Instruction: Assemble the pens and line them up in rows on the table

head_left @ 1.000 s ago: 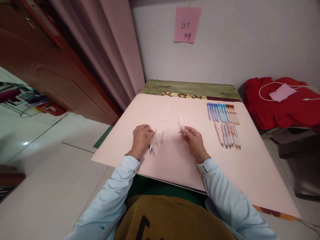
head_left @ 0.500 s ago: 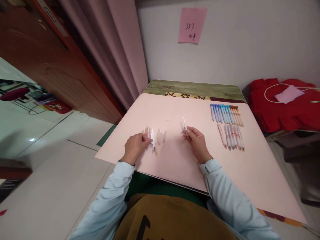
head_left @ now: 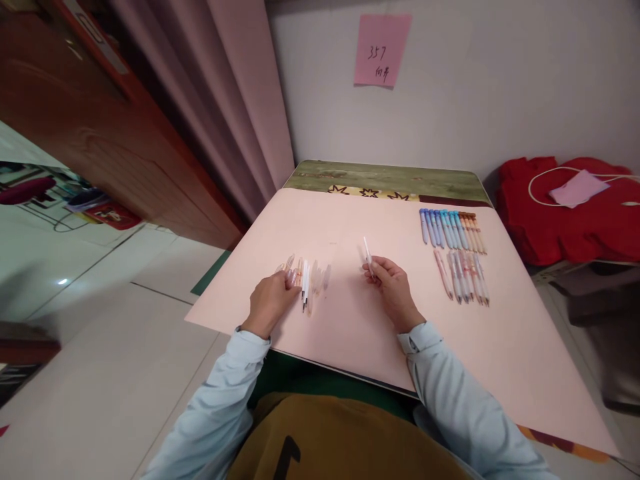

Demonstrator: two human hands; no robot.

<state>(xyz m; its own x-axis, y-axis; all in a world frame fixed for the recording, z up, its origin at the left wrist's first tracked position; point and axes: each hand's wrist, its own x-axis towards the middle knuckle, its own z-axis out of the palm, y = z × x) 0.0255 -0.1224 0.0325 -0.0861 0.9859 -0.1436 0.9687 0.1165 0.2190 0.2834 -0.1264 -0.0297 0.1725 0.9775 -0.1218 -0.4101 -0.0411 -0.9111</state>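
Pinched upright between the fingers of my right hand (head_left: 394, 293) is a slim white pen refill (head_left: 367, 249). My left hand (head_left: 273, 300) is low over a loose group of pen parts, its thumb and fingers closed on a clear pen barrel (head_left: 291, 275) that they partly cover. Just right of those fingertips lie white refills (head_left: 305, 279) with dark tips pointing toward me. Several see-through pen parts (head_left: 320, 277) are spread beside them.
A row of capped pens (head_left: 453, 229) in blue and brown lies at the right, with several clear and pinkish pens (head_left: 467, 279) below it. Pale pink paper (head_left: 350, 333) covers the table. Beyond its right edge sits a red cloth (head_left: 525, 227) with a white cable.
The fingers of my left hand have shifted slightly among the clear parts, which have moved a little. My right hand keeps the refill in nearly the same place.
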